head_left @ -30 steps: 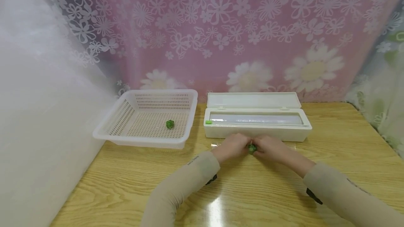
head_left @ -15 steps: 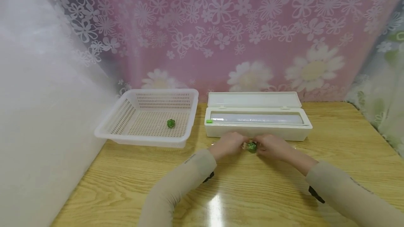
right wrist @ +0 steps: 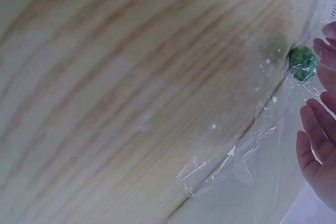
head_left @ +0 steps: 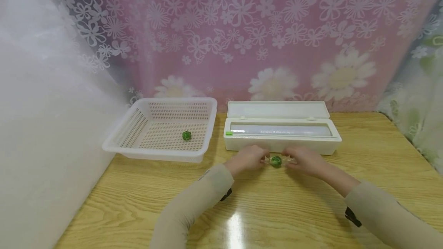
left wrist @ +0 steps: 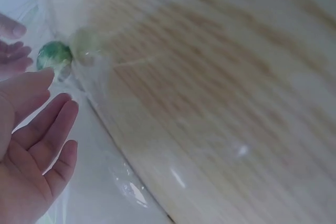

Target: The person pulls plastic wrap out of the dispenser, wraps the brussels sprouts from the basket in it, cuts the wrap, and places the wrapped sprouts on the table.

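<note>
A small round green vegetable [head_left: 275,161], which looks like a Brussels sprout, lies on the table wrapped in clear plastic wrap [right wrist: 231,150]. The wrap is bunched up on both sides of it. My left hand [head_left: 247,158] pinches the gathered wrap at the left; at the right, my right hand [head_left: 306,160] does the same. In the wrist views the other fingers of both hands are loosely spread, and the exact pinch is partly hidden. Just behind the hands stands a white plastic wrap dispenser [head_left: 280,146], lid raised, with a roll [head_left: 280,130] inside.
To the left is a white plastic basket [head_left: 159,156] with one wrapped green vegetable [head_left: 186,135] in it. A green slide cutter [head_left: 229,133] sits at the dispenser's left end. A flowered pink curtain [head_left: 221,41] hangs behind the wooden table [head_left: 138,191].
Both hands have drawn apart from the vegetable, left hand leftward and right hand rightward. Bunched wrap now shows between each hand and the vegetable, which stays in place.
</note>
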{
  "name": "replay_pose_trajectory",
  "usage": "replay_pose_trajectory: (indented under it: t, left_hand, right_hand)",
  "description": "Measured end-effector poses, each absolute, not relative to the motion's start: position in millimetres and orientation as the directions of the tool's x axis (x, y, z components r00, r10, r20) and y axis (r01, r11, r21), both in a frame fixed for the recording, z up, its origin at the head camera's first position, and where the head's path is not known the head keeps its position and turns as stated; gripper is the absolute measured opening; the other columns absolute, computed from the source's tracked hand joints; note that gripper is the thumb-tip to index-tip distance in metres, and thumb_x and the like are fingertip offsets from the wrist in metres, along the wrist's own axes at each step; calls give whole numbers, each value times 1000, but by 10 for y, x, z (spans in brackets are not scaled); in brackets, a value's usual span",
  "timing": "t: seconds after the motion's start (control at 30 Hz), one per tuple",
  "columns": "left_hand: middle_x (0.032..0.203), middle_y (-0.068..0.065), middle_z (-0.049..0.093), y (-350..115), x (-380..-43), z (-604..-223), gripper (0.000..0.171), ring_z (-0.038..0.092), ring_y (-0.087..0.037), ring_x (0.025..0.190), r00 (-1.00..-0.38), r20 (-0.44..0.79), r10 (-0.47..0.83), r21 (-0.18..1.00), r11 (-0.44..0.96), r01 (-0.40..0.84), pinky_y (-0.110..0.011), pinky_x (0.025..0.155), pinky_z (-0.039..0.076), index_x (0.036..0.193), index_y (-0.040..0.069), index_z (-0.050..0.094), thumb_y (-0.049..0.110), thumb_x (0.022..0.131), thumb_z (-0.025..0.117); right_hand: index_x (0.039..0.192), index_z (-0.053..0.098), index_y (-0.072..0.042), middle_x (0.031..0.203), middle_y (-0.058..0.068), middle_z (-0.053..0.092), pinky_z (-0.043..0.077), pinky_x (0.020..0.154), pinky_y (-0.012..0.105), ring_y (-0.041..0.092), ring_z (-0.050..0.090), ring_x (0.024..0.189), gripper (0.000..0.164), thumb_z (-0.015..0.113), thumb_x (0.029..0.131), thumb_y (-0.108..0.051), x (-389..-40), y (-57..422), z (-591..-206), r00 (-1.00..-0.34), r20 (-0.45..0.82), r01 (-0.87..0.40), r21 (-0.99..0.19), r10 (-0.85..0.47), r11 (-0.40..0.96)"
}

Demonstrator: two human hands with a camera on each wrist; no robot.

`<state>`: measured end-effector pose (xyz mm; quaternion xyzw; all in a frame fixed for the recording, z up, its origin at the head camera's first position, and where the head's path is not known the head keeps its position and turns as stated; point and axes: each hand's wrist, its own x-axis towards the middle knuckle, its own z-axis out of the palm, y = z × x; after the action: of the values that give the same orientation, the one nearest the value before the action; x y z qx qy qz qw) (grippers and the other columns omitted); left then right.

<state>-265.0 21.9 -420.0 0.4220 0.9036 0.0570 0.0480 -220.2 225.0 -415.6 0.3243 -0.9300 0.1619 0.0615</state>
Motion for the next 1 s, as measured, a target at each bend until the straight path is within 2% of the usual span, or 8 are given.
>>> replay_pose_trajectory:
  t: [0.17, 0.3, 0.43, 0.5, 0.63, 0.8, 0.9, 1.0]
  left_hand:
    - [101, 5, 61, 133, -2629, -4106, 25, 55, -8, 91, -693, 49, 720, 205, 672, 712, -19, 77, 43, 106, 15, 60, 25, 83, 63]
    - [106, 1, 59, 23, -2639, -4026, 28, 52, -11, 98, -719, 213, 661, 257, 672, 694, -20, 85, 41, 107, 11, 59, 27, 84, 61]
    - [111, -1, 56, -95, -2668, -3966, 32, 48, -14, 105, -751, 376, 542, 309, 691, 653, -22, 89, 38, 107, 9, 59, 30, 83, 63]
    - [116, -2, 53, -149, -2679, -3958, 37, 45, -15, 110, -778, 418, 470, 355, 704, 616, -23, 92, 36, 109, 7, 57, 30, 81, 64]
    - [131, -7, 39, -244, -2696, -3989, 55, 33, -20, 122, -845, 415, 338, 503, 688, 523, -29, 100, 28, 120, 2, 48, 29, 78, 68]
    - [142, -13, 19, -338, -2761, -4113, 76, 19, -27, 128, -924, 335, 183, 708, 598, 375, -35, 103, 22, 132, -3, 31, 24, 73, 72]
    - [143, -15, 16, -397, -2805, -4187, 84, 16, -27, 129, -947, 295, 124, 782, 539, 314, -36, 104, 19, 135, -2, 24, 23, 72, 73]
    - [141, -18, 19, -442, -2835, -4235, 84, 19, -28, 128, -958, 266, 108, 823, 492, 284, -37, 103, 19, 135, -1, 25, 24, 71, 74]
  right_hand:
    - [95, 61, -2, 91, 10, 63, 50, 65, 34, 23, 59, 78, 25, 71, 75, -13, -2151, 2248, -4127, -790, 222, -613, -277, -571, 740]
    - [96, 61, -2, 91, 10, 62, 50, 64, 33, 22, 59, 78, 25, 70, 75, -13, -2126, 2238, -4116, -786, 235, -618, -276, -572, 736]
    - [96, 61, -3, 91, 9, 62, 50, 64, 32, 21, 59, 78, 25, 71, 75, -12, -2109, 2230, -4105, -774, 261, -632, -261, -577, 729]
    - [96, 61, -3, 91, 9, 62, 50, 64, 32, 21, 59, 78, 25, 71, 74, -12, -2099, 2229, -4095, -770, 272, -637, -256, -578, 727]
    - [95, 62, -3, 90, 8, 63, 49, 63, 32, 21, 58, 77, 25, 71, 74, -11, -2083, 2227, -4069, -768, 286, -638, -256, -573, 726]
    - [94, 62, -3, 88, 8, 63, 49, 62, 32, 21, 58, 76, 24, 71, 74, -10, -2081, 2214, -4043, -763, 307, -642, -260, -568, 721]
    - [95, 62, -2, 88, 8, 63, 49, 62, 32, 21, 58, 76, 24, 71, 74, -11, -2087, 2211, -4041, -766, 306, -639, -263, -565, 723]
    - [95, 62, -2, 89, 9, 62, 49, 63, 32, 22, 58, 77, 24, 70, 75, -11, -2088, 2217, -4036, -772, 301, -632, -266, -560, 728]
